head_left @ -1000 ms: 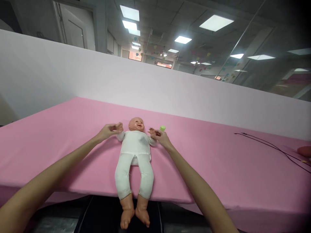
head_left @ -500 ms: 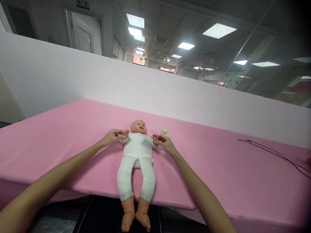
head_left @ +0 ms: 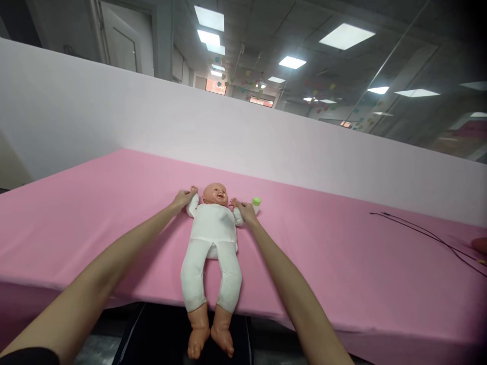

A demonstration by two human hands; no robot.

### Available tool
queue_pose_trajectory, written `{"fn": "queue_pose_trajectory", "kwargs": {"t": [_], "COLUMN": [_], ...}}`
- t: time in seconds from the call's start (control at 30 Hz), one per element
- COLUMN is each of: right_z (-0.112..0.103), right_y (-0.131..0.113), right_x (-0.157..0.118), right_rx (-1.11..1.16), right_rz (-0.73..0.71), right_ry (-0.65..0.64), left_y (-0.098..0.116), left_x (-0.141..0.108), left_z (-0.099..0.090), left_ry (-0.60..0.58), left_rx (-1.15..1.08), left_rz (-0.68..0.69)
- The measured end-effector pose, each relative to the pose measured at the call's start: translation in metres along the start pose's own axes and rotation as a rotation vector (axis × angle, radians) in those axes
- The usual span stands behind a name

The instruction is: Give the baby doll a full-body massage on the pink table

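Note:
A baby doll (head_left: 214, 223) in white cloth lies on its back, its head toward the wall and its bare feet past the table's front edge. My left hand (head_left: 183, 197) is closed on the doll's arm at the left, near its raised hand. On the other side, my right hand (head_left: 245, 209) pinches the doll's other arm by the wrist, beside the head. Just right of my right hand stands a small bottle (head_left: 256, 203) with a green cap, partly hidden by that hand.
A pink cloth covers the table (head_left: 323, 263). Thin black cables (head_left: 418, 230) lie at the right, near a reddish object (head_left: 479, 245) at the frame's edge. Behind the table rises a white low wall (head_left: 289, 147) with glass above.
Both my hands have moved up toward the doll's head, and the doll's arms are now bent upward with its hands beside its head. More of the bottle shows.

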State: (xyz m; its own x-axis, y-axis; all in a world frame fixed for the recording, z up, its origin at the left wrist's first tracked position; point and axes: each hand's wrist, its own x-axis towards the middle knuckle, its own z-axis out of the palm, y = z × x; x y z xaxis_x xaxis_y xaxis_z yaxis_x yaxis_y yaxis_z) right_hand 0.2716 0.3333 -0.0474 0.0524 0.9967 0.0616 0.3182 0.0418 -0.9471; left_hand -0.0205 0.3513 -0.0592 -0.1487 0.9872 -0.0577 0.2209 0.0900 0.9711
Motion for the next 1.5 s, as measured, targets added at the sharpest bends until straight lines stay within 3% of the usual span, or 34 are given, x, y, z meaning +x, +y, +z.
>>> {"fn": "queue_pose_trajectory", "kwargs": {"t": [0.17, 0.3, 0.4, 0.47, 0.53, 0.7, 0.8, 0.93, 1.03, 1.17, 1.27, 1.37, 1.43, 1.5], "right_z": [-0.038, -0.061, -0.064, -0.063, -0.062, -0.075, -0.092, -0.108, -0.111, -0.104, -0.089, -0.066, -0.050, -0.038], "right_y": [-0.005, 0.000, 0.012, 0.020, 0.027, 0.038, 0.052, 0.075, 0.083, 0.076, 0.060, 0.040, 0.029, 0.022], "right_x": [-0.045, -0.082, -0.094, -0.093, -0.087, -0.057, -0.043, -0.040, -0.043, -0.048, -0.054, -0.061, -0.064, -0.066], "right_rx": [-0.011, -0.127, -0.098, -0.041, 0.037, 0.279, 0.147, -0.173, -0.396, -0.711, -0.849, -0.855, -0.862, -0.875], "right_rz": [-0.265, -0.301, -0.292, -0.274, -0.251, -0.184, -0.098, 0.053, 0.065, -0.117, -0.345, -0.526, -0.565, -0.555], "right_ry": [-0.269, -0.560, -0.598, -0.568, -0.478, 0.060, 0.296, 0.370, 0.337, 0.416, 0.379, 0.132, -0.027, -0.131], "left_y": [-0.001, -0.021, -0.037, -0.041, -0.041, -0.030, -0.034, -0.051, -0.059, -0.054, -0.045, -0.035, -0.027, -0.020], "left_x": [-0.056, -0.094, -0.107, -0.110, -0.109, -0.089, -0.069, -0.055, -0.058, -0.069, -0.075, -0.079, -0.080, -0.079], "left_z": [-0.043, -0.064, -0.066, -0.065, -0.064, -0.071, -0.078, -0.088, -0.093, -0.090, -0.077, -0.055, -0.039, -0.027], "left_ry": [-0.273, -0.522, -0.602, -0.591, -0.507, -0.069, 0.165, 0.311, 0.318, 0.363, 0.384, 0.146, -0.059, -0.180], "left_rx": [0.019, 0.244, 0.291, 0.268, 0.199, -0.028, -0.113, 0.101, 0.463, 0.901, 1.004, 0.900, 0.794, 0.704], "left_rz": [0.519, 0.732, 0.819, 0.804, 0.717, 0.507, 0.354, 0.112, 0.107, 0.159, 0.377, 0.648, 0.713, 0.703]}}
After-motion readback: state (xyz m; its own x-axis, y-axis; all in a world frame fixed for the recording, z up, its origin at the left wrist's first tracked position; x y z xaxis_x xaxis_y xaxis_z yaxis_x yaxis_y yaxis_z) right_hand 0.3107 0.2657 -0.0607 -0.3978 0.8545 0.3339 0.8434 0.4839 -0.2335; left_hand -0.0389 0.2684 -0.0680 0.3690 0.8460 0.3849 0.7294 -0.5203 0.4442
